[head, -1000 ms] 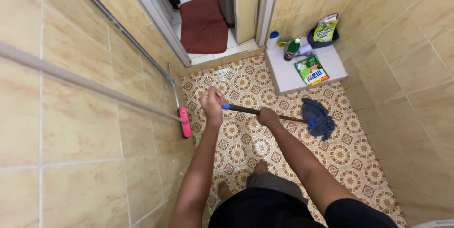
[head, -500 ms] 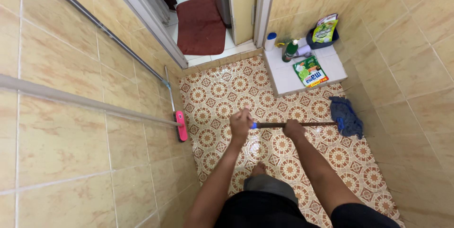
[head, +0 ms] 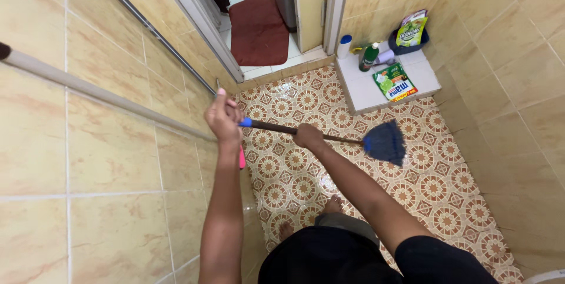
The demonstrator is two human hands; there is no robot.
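Observation:
My left hand [head: 223, 118] grips the blue-capped end of a dark mop handle [head: 341, 137] close to the left wall. My right hand [head: 309, 135] holds the same handle further down. The blue string mop head [head: 385, 141] rests on the patterned floor tiles [head: 435, 190], in front of the white step. My bare feet [head: 333, 204] show below the hands.
A pink-headed brush [head: 241, 157] on a long pole leans against the left tiled wall. A raised white step [head: 362, 92] in the corner carries a green bottle [head: 369, 57], a white bottle [head: 345, 46] and green refill pouches [head: 394, 82]. A dark red mat [head: 259, 28] lies beyond the open doorway.
The mop head was pushed to the right wall, then pulled back left toward the middle of the floor. Both hands moved left and up with the handle.

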